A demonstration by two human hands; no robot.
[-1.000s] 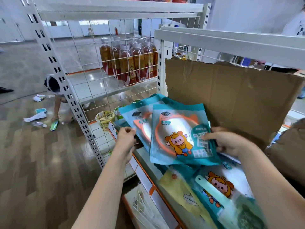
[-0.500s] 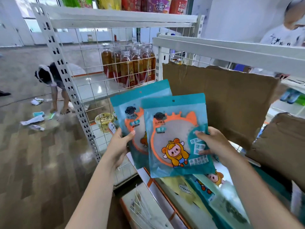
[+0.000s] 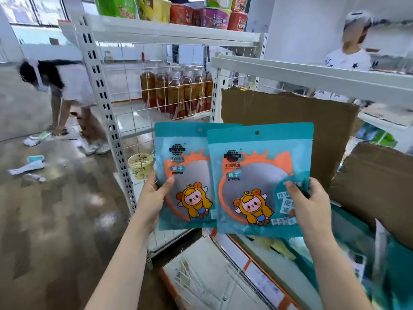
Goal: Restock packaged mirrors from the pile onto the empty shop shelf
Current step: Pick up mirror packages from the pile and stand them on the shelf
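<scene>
Cardboard [image 3: 290,113] behind mirror packs [image 3: 257,180], bottles [image 3: 176,97] beyond

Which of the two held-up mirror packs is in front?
The right pack, held by the right hand: its left edge covers part of the left pack, held by the left hand.

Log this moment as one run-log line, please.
phase: packs held up, not yet shelved | left grip: holds left mirror pack | right grip: holds right mirror pack, overlapping the left one | both packs upright, above pile

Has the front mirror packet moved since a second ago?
Yes. The front mirror packet has risen off the pile, higher against the cardboard sheet, held by the right hand.
</scene>
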